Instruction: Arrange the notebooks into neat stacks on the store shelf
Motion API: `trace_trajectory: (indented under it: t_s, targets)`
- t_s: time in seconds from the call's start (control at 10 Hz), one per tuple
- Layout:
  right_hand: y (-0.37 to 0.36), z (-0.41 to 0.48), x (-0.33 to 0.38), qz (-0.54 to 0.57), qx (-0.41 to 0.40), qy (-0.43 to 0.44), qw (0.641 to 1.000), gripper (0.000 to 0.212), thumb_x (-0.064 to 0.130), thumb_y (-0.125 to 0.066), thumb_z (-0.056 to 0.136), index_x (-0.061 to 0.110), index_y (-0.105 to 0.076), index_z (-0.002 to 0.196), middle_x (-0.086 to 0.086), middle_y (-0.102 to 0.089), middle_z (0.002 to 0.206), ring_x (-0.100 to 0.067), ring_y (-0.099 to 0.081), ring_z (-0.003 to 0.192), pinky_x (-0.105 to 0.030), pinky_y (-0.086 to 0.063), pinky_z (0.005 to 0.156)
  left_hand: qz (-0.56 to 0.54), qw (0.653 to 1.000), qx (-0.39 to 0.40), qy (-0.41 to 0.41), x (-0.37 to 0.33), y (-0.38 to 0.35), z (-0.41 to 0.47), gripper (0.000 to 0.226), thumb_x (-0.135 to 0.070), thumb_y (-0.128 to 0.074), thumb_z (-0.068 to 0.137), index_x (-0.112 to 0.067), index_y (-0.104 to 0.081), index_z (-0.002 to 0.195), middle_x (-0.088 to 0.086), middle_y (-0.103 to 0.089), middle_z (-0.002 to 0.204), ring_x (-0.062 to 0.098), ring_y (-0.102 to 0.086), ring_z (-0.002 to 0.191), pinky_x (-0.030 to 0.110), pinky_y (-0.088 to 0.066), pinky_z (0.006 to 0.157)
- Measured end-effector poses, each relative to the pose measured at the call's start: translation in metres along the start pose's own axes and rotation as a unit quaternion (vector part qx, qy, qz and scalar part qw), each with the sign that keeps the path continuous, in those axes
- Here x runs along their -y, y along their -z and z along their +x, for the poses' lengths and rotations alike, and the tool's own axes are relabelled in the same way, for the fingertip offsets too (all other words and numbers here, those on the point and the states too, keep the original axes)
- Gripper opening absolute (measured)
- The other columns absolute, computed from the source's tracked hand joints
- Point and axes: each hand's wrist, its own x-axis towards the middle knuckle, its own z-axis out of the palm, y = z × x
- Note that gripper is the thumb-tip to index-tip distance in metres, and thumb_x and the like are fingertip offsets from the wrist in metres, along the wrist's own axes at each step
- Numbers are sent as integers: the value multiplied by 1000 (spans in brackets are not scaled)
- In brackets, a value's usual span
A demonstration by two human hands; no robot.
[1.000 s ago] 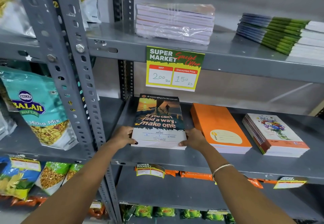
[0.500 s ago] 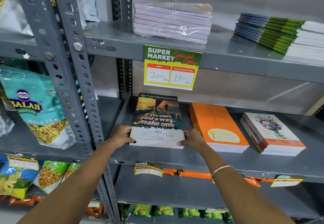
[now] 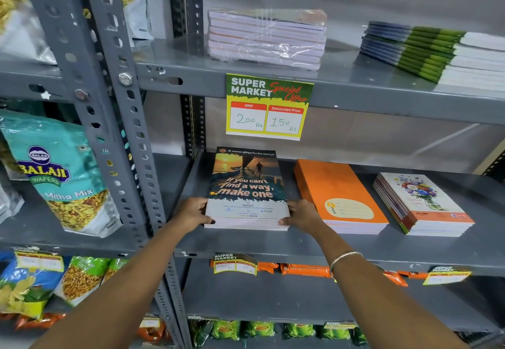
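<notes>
Squaring the sunset-cover notebook stack [image 3: 247,191]

Since a second ago the stack hasn't shifted; left hand [image 3: 191,212] and right hand [image 3: 302,213] stay pressed against its near corners on the middle shelf [image 3: 273,244], just left of the orange stack [image 3: 338,192], likely aligned.

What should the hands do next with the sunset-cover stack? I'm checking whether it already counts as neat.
Probably squeeze in and square the sunset-cover stack once more. The left hand and right hand press its two near corners, yet the page edges at the front look slightly stepped. It also lies a bit askew to the orange stack beside it, so a small twist would likely line them up.
</notes>
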Motion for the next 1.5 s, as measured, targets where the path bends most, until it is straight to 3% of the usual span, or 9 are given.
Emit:
trace_trajectory:
  t_s: [0.8, 1.2, 1.4, 1.5]
  targets:
    - [-3, 1, 0, -37, -4, -6, 999, 53, 10, -76, 74, 7, -59, 124, -10, -63, 127, -28, -60, 115, -34, -49, 98, 15, 1000, 9, -7, -3, -1, 0, 60, 18, -68, 66, 4, -54, 122, 21, -60, 127, 28, -58, 116, 42, -49, 99]
    - [-5, 0, -3, -56, -27, 9, 998, 50, 11, -78, 72, 7, -62, 119, -10, -67, 122, -28, -63, 110, -32, -51, 93, 19, 1000, 5, -14, -1, -2, 0, 61, 22, -65, 65, 6, -52, 123, 24, -57, 129, 30, -56, 119, 47, -50, 97]
    - [-6, -8, -3, -72, 8, 4, 997, 69, 21, -73, 78, 12, -41, 138, -9, -52, 139, -29, -53, 123, -35, -46, 101, 46, 999, 18, -22, -2, -5, -3, 57, 6, -74, 67, 0, -56, 121, 20, -62, 125, 29, -60, 113, 45, -50, 98]
    - [4, -23, 1, -117, -180, 63, 975, 85, 45, -58, 83, 13, -14, 149, -3, -12, 159, -22, -16, 146, -34, -26, 116, 75, 993, -87, -13, -13, -7, -13, 64, -30, -69, 78, -8, -45, 133, 16, -56, 133, 31, -55, 119, 46, -47, 100]
